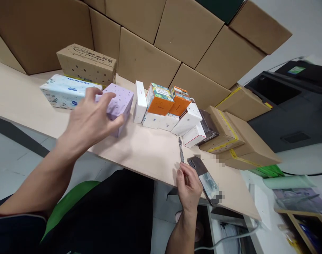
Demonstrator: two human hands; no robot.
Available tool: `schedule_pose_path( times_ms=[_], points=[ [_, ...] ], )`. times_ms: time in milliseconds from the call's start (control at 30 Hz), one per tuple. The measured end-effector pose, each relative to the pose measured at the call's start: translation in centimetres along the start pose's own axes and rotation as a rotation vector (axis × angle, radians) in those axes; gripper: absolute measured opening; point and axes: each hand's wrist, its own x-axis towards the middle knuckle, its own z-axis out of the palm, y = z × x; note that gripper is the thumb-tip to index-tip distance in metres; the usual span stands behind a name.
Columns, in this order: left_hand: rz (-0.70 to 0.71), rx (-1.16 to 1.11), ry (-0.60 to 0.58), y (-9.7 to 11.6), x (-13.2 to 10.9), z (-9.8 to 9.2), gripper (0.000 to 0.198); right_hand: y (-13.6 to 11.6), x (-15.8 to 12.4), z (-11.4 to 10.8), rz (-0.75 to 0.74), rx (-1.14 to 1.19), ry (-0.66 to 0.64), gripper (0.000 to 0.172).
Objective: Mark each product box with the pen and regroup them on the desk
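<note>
My left hand (91,121) reaches over the wooden table (150,155) and its fingers wrap the near side of a lilac box (118,106). Just left of that box lies a pale blue tissue pack (63,91). My right hand (189,187) rests at the table's front edge, fingers curled around a dark pen (181,150) that points away from me. A phone (204,176) lies flat right beside that hand.
A row of small boxes stands mid-table: a white upright box (140,100), two orange cartons (167,100), white boxes (189,121), a dark box (208,127). Flat cardboard boxes (232,137) lie right, a brown box (87,63) back left. Large cartons (161,38) wall the back.
</note>
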Motion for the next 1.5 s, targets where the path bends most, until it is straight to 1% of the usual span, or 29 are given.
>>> schedule_pose_path(
  times_ms=[33, 67, 100, 133, 200, 233, 267, 333, 367, 400, 467, 500, 533, 567, 633, 700, 800, 833, 900, 1000, 1067, 1167, 1267, 1333, 1400, 1500],
  points=[
    [0.041, -0.031, 0.017, -1.2, -1.2, -0.7, 0.068, 0.1, -0.1, 0.0, 0.016, 0.015, 0.001, 0.017],
    [0.102, -0.078, 0.061, -2.5, -2.2, -1.2, 0.074, 0.2, -0.2, 0.1, 0.039, 0.032, 0.008, 0.016],
    [0.198, -0.147, 0.090, -3.9, -2.9, -1.5, 0.081, 0.1, -0.2, 0.3, 0.071, 0.051, 0.019, 0.016],
    [0.281, -0.227, 0.093, -5.2, -3.4, -1.6, 0.085, -0.1, -0.2, 0.6, 0.110, 0.074, 0.032, 0.016],
    [0.382, -0.413, 0.066, -7.3, -3.9, -1.3, 0.086, -1.1, 0.1, 1.6, 0.206, 0.139, 0.051, 0.020],
    [0.413, -0.531, 0.041, -7.9, -4.0, -0.9, 0.086, -1.8, 0.4, 2.3, 0.253, 0.184, 0.049, 0.023],
    [0.416, -0.649, 0.003, -8.1, -4.1, -0.3, 0.085, -2.7, 0.8, 3.0, 0.294, 0.234, 0.032, 0.027],
    [0.350, -0.846, -0.052, -7.5, -4.6, 1.3, 0.086, -4.4, 1.8, 4.5, 0.360, 0.340, -0.033, 0.037],
    [0.273, -0.890, -0.073, -6.9, -5.1, 2.2, 0.090, -5.2, 2.4, 5.1, 0.390, 0.380, -0.079, 0.043],
    [0.183, -0.879, -0.053, -6.1, -5.6, 3.2, 0.093, -5.8, 3.0, 5.7, 0.416, 0.412, -0.121, 0.049],
    [-0.011, -0.880, -0.018, -4.7, -6.8, 4.9, 0.089, -6.7, 4.0, 6.6, 0.446, 0.456, -0.183, 0.059],
    [-0.065, -0.919, -0.016, -4.1, -7.3, 5.6, 0.090, -6.9, 4.4, 6.9, 0.442, 0.473, -0.207, 0.063],
    [-0.086, -0.984, -0.012, -3.7, -7.6, 6.3, 0.090, -7.0, 4.7, 7.1, 0.425, 0.485, -0.229, 0.065],
    [-0.079, -1.064, -0.022, -3.3, -7.7, 6.8, 0.091, -7.0, 4.9, 7.3, 0.399, 0.490, -0.245, 0.067],
    [-0.003, -1.214, -0.062, -2.6, -7.4, 7.5, 0.090, -6.9, 5.0, 7.3, 0.360, 0.491, -0.235, 0.067],
    [0.132, -1.292, -0.101, -1.7, -6.7, 7.9, 0.090, -6.7, 4.8, 7.1, 0.361, 0.497, -0.156, 0.066],
    [0.374, -1.269, -0.124, -0.1, -5.5, 8.1, 0.097, -5.9, 4.1, 6.4, 0.381, 0.521, 0.012, 0.068],
    [0.430, -1.248, -0.134, 0.5, -5.3, 8.2, 0.098, -5.6, 3.8, 6.1, 0.378, 0.511, 0.059, 0.069],
    [0.480, -1.218, -0.155, 1.5, -5.4, 8.4, 0.097, -5.0, 3.2, 5.6, 0.371, 0.454, 0.119, 0.067],
    [0.458, -1.201, -0.164, 2.3, -6.4, 8.8, 0.094, -4.4, 2.2, 5.0, 0.372, 0.355, 0.129, 0.063],
    [0.416, -1.197, -0.139, 2.4, -7.4, 9.1, 0.090, -4.3, 1.4, 4.7, 0.381, 0.330, 0.101, 0.062],
    [0.322, -1.219, -0.108, 2.3, -8.8, 9.8, 0.081, -4.5, 0.6, 4.3, 0.405, 0.307, 0.036, 0.064],
    [0.242, -1.262, -0.124, 2.1, -9.5, 10.4, 0.070, -4.7, 0.2, 4.0, 0.431, 0.297, -0.018, 0.070],
    [0.186, -1.304, -0.156, 2.0, -9.5, 10.4, 0.068, -4.7, 0.2, 3.9, 0.446, 0.300, -0.023, 0.074],
    [0.099, -1.309, -0.215, 2.0, -9.2, 10.1, 0.070, -4.7, 0.3, 3.8, 0.458, 0.294, -0.005, 0.078],
    [-0.019, -1.220, -0.320, 1.9, -8.3, 9.1, 0.078, -4.7, 0.6, 3.9, 0.469, 0.298, 0.032, 0.076]
  ],
)
